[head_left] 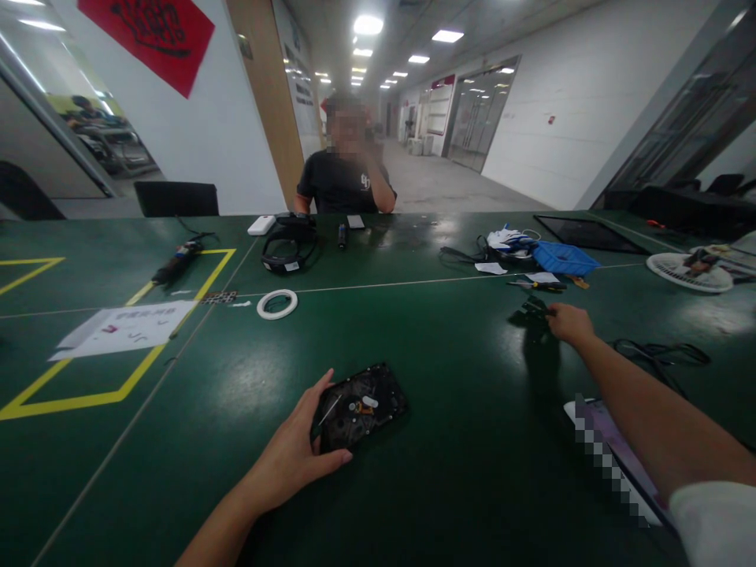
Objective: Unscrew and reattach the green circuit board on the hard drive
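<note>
Your left hand (295,445) is spread in a wide C around the left end of the black rectangular device (354,425), which is the landmark for every place given here. Your thumb lies along its near edge and your fingertips reach its far left corner; how firmly you press, you cannot tell from this view. The device lies in front of you on the green table (461,488), tilted to your line of sight, with its inner parts facing up: a small white oval piece (369,402) sits near the middle of its face, and a thin pale strip (329,411) lies toward its left end.

Your right hand (570,324) is well to the right of the device and farther from you, nearly closed, with thumb and finger pinched on the edge of a dark green piece (535,309). Its exact shape is too dim to make out, and whether it touches the table cannot be told.

Beyond the device to the right, just past that pinched piece, lies a screwdriver (552,287), with a blue basket (565,258) behind it. To the device's right and nearer your sleeve, a flat screen device (614,441) lies partly under your forearm. Beyond the device to the left is a white ring (277,305); straight beyond, a person (348,185) sits across the table.
</note>
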### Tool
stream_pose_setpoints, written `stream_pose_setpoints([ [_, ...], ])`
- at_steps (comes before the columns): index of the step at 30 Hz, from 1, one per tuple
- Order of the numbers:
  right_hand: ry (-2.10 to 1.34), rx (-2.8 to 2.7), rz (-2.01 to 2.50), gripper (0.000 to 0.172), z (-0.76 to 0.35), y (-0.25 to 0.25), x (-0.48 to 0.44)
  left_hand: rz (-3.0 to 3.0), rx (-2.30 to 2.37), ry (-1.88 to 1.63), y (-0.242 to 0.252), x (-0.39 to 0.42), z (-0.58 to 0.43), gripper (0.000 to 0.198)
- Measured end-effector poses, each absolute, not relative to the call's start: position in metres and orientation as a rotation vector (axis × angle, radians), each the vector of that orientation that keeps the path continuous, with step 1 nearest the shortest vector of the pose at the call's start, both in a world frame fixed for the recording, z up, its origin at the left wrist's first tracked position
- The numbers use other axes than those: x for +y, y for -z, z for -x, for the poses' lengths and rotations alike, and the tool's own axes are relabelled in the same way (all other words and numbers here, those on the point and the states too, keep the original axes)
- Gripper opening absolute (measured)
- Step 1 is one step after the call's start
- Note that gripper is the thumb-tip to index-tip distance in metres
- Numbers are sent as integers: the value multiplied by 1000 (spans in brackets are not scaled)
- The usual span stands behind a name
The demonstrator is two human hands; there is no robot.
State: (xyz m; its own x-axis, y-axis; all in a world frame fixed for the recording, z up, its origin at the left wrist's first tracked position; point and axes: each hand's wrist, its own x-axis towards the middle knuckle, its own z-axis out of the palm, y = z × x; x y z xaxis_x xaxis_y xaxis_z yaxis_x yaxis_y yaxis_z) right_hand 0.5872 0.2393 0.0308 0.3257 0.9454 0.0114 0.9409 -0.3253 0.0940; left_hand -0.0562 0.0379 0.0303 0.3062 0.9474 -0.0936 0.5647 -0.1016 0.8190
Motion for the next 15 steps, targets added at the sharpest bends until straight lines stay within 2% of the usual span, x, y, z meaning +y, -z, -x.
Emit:
stream_pose_setpoints([
  [15,-15,1970,-2304,35,-584,-43,222,-1788,1353,-616,-26,38,58,106],
])
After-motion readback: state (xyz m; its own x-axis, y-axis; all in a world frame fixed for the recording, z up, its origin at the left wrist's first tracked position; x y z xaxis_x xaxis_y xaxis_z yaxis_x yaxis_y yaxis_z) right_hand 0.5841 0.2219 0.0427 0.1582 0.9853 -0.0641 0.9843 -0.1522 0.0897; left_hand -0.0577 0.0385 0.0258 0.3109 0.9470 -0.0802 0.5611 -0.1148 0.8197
